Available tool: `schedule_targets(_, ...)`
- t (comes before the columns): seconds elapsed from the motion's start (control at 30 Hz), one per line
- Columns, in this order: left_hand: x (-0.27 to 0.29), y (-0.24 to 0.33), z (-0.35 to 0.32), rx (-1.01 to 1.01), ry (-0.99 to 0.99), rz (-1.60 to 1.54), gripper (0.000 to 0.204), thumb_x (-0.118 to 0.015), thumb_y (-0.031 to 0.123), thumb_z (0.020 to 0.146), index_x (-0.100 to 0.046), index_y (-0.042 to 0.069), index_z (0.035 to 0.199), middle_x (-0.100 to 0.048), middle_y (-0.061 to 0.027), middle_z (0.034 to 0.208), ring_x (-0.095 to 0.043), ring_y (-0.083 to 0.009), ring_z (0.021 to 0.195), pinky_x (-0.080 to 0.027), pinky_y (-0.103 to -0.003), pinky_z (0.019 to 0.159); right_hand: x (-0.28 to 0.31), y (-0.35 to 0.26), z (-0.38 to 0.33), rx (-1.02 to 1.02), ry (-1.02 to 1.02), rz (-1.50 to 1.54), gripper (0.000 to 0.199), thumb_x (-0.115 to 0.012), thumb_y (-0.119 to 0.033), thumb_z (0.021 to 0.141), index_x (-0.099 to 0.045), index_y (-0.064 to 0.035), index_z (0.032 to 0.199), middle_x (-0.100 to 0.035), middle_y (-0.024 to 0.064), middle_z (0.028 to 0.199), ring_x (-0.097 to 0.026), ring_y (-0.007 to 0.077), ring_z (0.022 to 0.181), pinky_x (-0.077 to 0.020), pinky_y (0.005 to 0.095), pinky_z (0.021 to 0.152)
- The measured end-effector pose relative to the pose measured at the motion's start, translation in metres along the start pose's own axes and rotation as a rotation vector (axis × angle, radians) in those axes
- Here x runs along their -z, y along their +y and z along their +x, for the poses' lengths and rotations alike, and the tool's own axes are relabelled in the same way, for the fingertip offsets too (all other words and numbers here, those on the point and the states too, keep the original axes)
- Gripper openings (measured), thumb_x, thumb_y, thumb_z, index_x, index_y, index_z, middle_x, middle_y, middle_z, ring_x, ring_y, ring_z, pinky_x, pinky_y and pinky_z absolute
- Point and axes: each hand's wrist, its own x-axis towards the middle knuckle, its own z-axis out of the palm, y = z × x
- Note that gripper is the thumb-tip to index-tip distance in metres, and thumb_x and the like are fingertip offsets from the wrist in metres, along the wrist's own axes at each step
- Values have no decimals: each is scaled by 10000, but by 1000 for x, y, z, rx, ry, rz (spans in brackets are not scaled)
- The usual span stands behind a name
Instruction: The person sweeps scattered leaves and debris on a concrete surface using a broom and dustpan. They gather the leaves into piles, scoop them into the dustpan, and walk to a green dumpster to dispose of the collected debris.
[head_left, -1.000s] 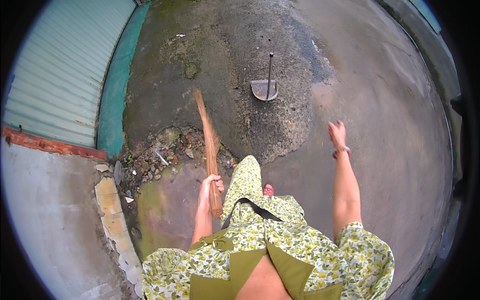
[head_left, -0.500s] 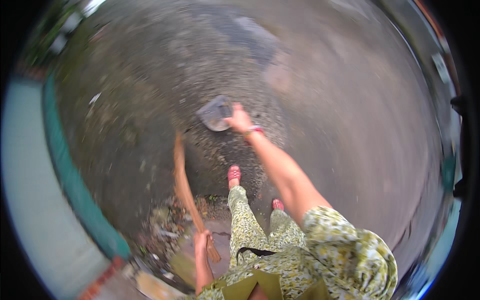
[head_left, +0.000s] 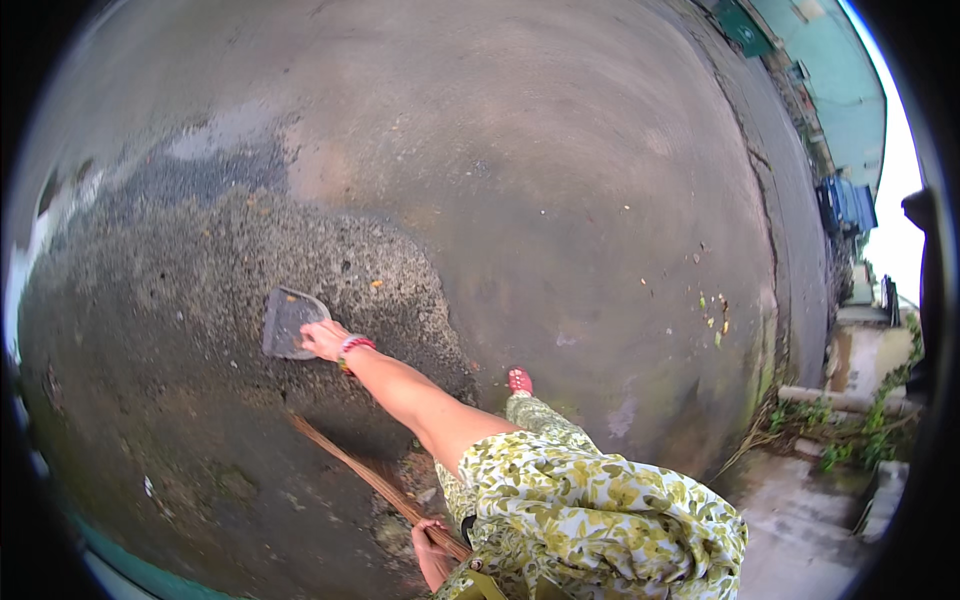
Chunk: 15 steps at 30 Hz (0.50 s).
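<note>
My right hand, a red bracelet at its wrist, reaches out with its fingers closed on the near side of a grey, see-through dustpan. Small bits seem to lie on the pan, too small to name. It is held over rough, gravelly ground. Close to my body, my left hand wraps round a broom of thin brown twigs. The broom's tips point forward and left, toward the ground below the dustpan, and the two are apart.
Fallen leaves are scattered on the pavement to the right. A broken kerb runs along there, with a green bin beyond it. A pale pipe and green plants border the right side.
My view has swung to the right, so the teal wall on the left has mostly left the picture. The dustpan and broom stay in my hands, now farther left in view.
</note>
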Motion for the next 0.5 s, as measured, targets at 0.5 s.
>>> schedule_targets(0.5,-212,-107,-27,-321,-207,286,121,-598,93,720,-487,73,762,-483,-11,603,-473,-119,514,-425,-264,450,314,204,-469,178,325,-75,305,-579,-230,834,-530,-29,1058,-615,198,841,-604,382,818,-482,451,725)
